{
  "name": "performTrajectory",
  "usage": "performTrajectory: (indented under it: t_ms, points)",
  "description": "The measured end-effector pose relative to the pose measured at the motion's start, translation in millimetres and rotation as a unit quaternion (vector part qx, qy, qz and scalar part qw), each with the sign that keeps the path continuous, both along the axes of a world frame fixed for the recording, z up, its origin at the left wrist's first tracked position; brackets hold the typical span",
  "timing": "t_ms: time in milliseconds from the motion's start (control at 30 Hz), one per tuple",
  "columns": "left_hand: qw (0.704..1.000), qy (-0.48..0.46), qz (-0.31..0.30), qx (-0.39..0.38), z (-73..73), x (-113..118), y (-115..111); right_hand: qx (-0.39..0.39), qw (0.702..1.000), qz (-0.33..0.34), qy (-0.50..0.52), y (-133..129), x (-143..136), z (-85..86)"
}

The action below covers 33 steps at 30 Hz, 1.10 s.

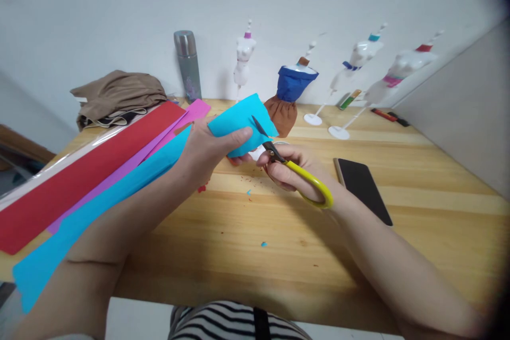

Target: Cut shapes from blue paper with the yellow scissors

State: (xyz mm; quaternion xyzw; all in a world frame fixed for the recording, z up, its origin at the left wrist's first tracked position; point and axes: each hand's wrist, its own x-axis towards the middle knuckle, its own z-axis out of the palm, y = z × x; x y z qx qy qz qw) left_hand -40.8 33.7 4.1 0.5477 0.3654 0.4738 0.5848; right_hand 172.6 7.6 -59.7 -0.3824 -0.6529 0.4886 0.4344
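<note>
My left hand (pixel 211 149) grips a folded piece of bright blue crepe paper (pixel 235 119), thumb on top, holding it up above the table. In my right hand (pixel 289 167) is a pair of scissors (pixel 305 180) with yellow handles and dark blades. The blades meet the right end of the blue paper, one of them lying across its face. Under my left forearm runs a long blue paper strip (pixel 131 180); whether it joins the held piece is hidden by my hand. Small paper scraps (pixel 263 244) lie on the wood below.
Behind my hands stand several small white mannequins (pixel 244 53), one dressed in a blue top (pixel 295 82) and brown skirt. Red paper (pixel 91 170), brown cloth (pixel 119 93) and a flask (pixel 187 66) are at the left. A phone (pixel 363 188) lies right on the wooden table (pixel 438 212).
</note>
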Motion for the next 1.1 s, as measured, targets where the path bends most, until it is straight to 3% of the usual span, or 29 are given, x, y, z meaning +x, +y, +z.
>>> performTrajectory:
  t_ms: [1100]
  points:
    - [1.000,-0.009,-0.020,0.016,-2.1,0.5,0.6,-0.009,1.000,-0.008,0.024,-0.5,-2.2,0.8]
